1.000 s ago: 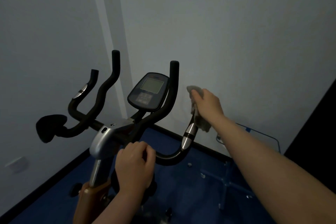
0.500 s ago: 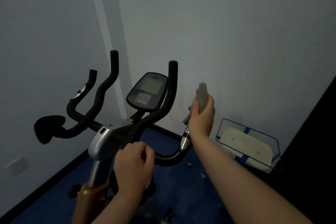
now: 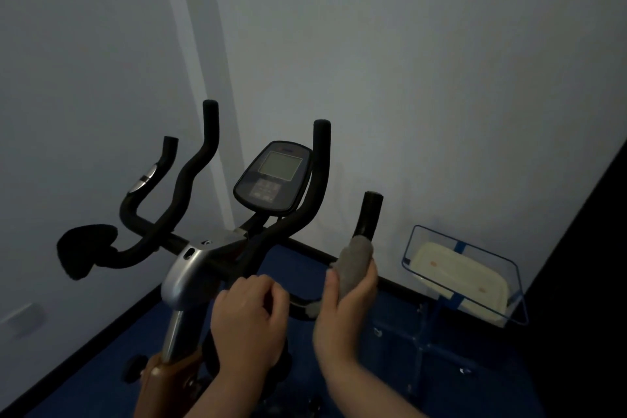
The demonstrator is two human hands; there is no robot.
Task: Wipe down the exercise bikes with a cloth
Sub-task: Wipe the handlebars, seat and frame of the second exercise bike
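Careful: your right hand [image 3: 342, 302] grips the grey cloth [image 3: 354, 260] around the right handlebar [image 3: 368, 217], your left hand [image 3: 249, 319] clasps the near bar, and a loose wrap could slip off mid-stroke.

Small gym or exercise room: an exercise bike [image 3: 217, 258] with console [image 3: 273, 176] is standing in a corner of plain white walls [image 3: 441, 61], blue floor [image 3: 390, 316] showing beneath.

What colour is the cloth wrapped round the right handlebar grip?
Grey; the cloth shows best in the head view, held by the right hand.
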